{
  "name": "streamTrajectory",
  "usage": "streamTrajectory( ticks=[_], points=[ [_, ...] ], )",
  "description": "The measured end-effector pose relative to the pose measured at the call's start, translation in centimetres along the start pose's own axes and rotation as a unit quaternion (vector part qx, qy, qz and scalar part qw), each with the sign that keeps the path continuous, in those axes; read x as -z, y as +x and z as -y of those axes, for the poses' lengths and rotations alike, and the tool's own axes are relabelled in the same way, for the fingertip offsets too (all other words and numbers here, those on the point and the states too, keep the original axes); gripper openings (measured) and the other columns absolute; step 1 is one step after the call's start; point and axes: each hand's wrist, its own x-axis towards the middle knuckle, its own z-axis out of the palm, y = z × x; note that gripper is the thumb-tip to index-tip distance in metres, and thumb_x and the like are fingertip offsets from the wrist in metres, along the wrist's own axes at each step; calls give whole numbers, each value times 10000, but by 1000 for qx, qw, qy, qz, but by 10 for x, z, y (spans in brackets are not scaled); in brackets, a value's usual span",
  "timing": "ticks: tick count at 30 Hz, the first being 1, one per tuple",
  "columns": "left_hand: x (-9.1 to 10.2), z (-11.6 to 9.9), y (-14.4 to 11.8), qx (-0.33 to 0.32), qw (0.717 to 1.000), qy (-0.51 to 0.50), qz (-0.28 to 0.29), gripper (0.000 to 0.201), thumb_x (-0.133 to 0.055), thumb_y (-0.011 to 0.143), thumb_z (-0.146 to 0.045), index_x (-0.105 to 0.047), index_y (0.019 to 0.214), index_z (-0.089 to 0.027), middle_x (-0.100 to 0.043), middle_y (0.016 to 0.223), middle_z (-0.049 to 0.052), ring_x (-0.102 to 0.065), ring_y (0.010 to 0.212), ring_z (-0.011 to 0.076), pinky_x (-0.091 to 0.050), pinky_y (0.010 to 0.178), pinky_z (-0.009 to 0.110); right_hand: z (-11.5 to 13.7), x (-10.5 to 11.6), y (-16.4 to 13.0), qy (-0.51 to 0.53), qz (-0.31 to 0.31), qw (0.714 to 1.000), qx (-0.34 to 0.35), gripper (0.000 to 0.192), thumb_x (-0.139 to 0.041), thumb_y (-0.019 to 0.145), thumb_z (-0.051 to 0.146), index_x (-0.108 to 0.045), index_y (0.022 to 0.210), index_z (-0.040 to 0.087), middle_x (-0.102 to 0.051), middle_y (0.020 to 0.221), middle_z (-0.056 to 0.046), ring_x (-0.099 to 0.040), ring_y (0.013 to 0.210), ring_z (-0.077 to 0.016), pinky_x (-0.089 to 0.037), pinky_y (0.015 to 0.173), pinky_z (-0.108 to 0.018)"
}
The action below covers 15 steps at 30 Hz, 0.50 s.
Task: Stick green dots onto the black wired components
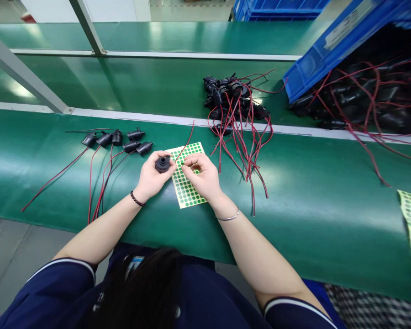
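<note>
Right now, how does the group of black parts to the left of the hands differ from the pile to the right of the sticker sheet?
The left group is small, about six parts lying apart in a loose row; the right pile has many more, heaped together. The left group's wires trail nearly parallel toward the bench edge; the right pile's wires are tangled. Both are black parts with red wires on the green bench.

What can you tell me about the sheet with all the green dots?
The sticker sheet is a pale yellow rectangle covered in neat rows of small round green stickers. It looks like thin paper. It lies flat and slightly turned on the green conveyor belt. The right hand rests on it, fingertips pinching at the dots; the left hand, beside it, holds a black round part.
</note>
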Motion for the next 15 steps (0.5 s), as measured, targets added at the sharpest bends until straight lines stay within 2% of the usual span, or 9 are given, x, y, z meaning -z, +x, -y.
streamTrajectory(
  ticks=[4, 10, 15],
  points=[
    [1, 0, -1, -6, 1000, 14, 0, 315, -803, 717, -199, -618, 973, -201, -711, 836, 14, -665, 827, 168, -490, 906, 331, 1, 0, 0, 16, 10, 1000, -4, 42, -663, 795, 193, -652, 772, 227, -672, 946, -45, -634, 888, -188, -516, 670, -326],
    [2, 2, -4, -31, 996, 84, 15, 282, -754, 739, -185, -636, 994, -209, -721, 870, 13, -675, 852, 181, -499, 853, 312, 2, -2, -2, -22, 27, 999, 22, 61, -657, 776, 169, -662, 768, 230, -673, 950, -47, -631, 925, -204, -521, 702, -342],
    [1, 0, -2, -19, 998, 64, 4, 274, -762, 722, -169, -640, 965, -208, -703, 832, 5, -661, 823, 174, -490, 842, 308, 0, -2, -1, -9, 17, 1000, 8, 97, -668, 778, 193, -657, 863, 238, -676, 943, -35, -623, 855, -181, -520, 688, -330]
  ],
)
